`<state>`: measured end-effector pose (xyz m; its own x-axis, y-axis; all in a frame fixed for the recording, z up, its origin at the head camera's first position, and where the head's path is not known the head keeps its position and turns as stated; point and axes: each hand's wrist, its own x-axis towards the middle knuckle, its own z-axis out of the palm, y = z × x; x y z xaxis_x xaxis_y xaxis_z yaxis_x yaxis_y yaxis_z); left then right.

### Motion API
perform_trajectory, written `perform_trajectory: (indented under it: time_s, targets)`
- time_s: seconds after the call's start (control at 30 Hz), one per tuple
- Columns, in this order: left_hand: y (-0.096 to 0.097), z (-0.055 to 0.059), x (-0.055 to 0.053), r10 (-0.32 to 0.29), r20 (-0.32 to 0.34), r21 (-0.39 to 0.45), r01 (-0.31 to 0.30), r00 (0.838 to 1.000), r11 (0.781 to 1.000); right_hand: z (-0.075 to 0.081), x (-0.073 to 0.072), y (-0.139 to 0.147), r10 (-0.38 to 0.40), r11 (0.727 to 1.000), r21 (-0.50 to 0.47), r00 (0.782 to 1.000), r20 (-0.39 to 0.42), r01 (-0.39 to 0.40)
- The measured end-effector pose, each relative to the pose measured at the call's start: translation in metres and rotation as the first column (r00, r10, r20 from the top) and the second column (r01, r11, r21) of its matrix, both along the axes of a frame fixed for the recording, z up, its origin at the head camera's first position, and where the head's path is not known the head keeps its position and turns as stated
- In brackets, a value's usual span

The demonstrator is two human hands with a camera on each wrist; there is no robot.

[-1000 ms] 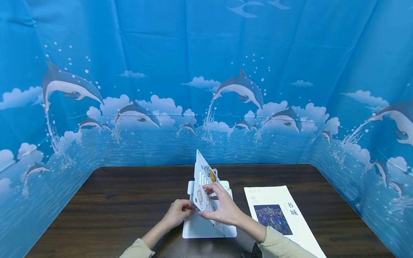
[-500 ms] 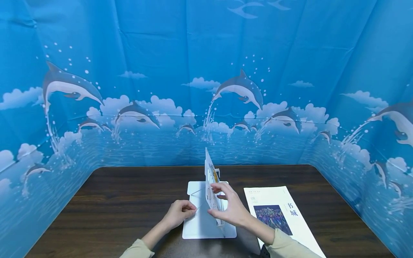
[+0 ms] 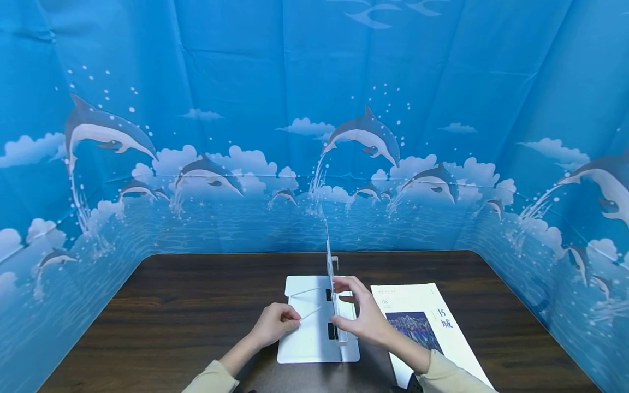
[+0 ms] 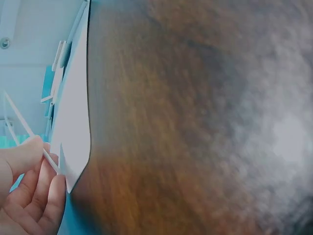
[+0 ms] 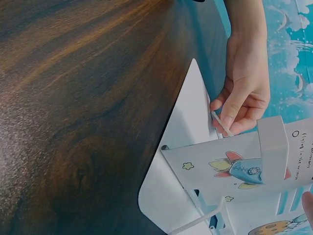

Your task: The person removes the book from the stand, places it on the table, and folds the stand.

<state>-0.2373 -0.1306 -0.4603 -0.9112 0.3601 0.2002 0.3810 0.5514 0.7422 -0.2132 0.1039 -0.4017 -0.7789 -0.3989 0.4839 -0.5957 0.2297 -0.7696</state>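
Observation:
A white folding book stand lies in front of me, its flat base (image 3: 304, 349) on the table and its panel (image 3: 330, 262) tilted up nearly upright, edge-on in the head view. The panel carries a cartoon rocket (image 5: 247, 170), seen in the right wrist view. My left hand (image 3: 275, 325) pinches a thin white wire leg (image 3: 312, 313) of the stand between thumb and fingers; the left wrist view shows this wire (image 4: 20, 116) slanting up from the fingers. My right hand (image 3: 362, 316) grips the panel from its right side with curved fingers and thumb.
A white magazine (image 3: 408, 297) with a dark picture on its cover lies just right of the stand, partly under my right forearm. The dark wooden table (image 3: 187, 289) extends to both sides. A blue dolphin-print curtain (image 3: 255, 82) surrounds its back and sides.
My right hand has swung the panel to the right, from leaning left to nearly upright, uncovering more of the base and the wire legs. The left hand stays almost in place.

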Motion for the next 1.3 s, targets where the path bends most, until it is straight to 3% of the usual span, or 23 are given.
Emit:
perform_trajectory:
  time_s: [0.37,0.63,1.07,1.3]
  targets:
    - [0.0036,0.0032,-0.0011,-0.022,-0.074,-0.110,0.014,0.997,0.994,-0.0019,0.0001,0.0070,-0.017,1.000,0.003,1.000,-0.007,0.017]
    - [0.0049,0.0043,-0.0004,-0.026,-0.071,-0.103,0.019,0.997,0.994,0.0037,0.0023,0.0070,-0.008,1.000,0.010,1.000,0.007,0.008]
    - [0.0063,0.0019,-0.0011,0.022,-0.079,-0.160,-0.034,0.997,0.986,-0.0029,-0.0012,0.0071,-0.018,1.000,0.009,1.000,-0.011,0.018]
    - [0.0076,0.0028,0.0003,0.010,-0.080,-0.186,-0.025,0.997,0.982,-0.0032,-0.0008,0.0061,-0.024,1.000,0.012,1.000,-0.019,0.024]
